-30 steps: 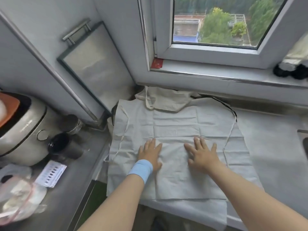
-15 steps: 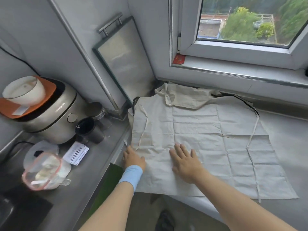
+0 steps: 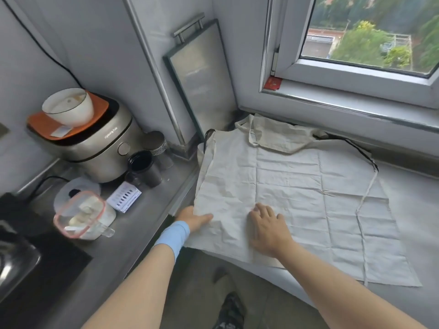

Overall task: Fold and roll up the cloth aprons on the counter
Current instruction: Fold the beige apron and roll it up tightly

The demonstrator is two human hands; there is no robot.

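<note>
— Counter (image 3: 133, 233), left end: what stands there?
— Near the front edge, a clear plastic box with a pink-rimmed lid (image 3: 78, 214). Behind it, against the wall, is a silver rice cooker (image 3: 95, 150) with an orange mat (image 3: 71, 125) on its lid and a white bowl (image 3: 67, 106) on the mat. Just right of the cooker stand a black cup (image 3: 142, 168) and a metal tin (image 3: 155, 143). A small printed card (image 3: 123, 197) lies in front of the cup.
— And in the corner?
— A framed tray with a bar handle (image 3: 202, 79) leans upright against the wall.
— Where is the apron?
— The beige cloth apron (image 3: 297, 198) lies spread flat and creased on the right part of the counter, below the window (image 3: 368, 43). Its near edge lies along the counter's front edge. A second apron (image 3: 280, 136) lies bunched at the back edge, resting on the top of the flat one.
— The hands?
— The left hand (image 3: 192, 217), with a blue wristband (image 3: 173, 236) on the wrist, is at the apron's left edge near the front. The thumb lies on top of the cloth and the fingers are tucked under it, out of sight, so it pinches that edge. The right hand (image 3: 266, 224) lies palm down on the apron just to the right. Its fingers are straight and a little spread, pressing the cloth to the counter.
</note>
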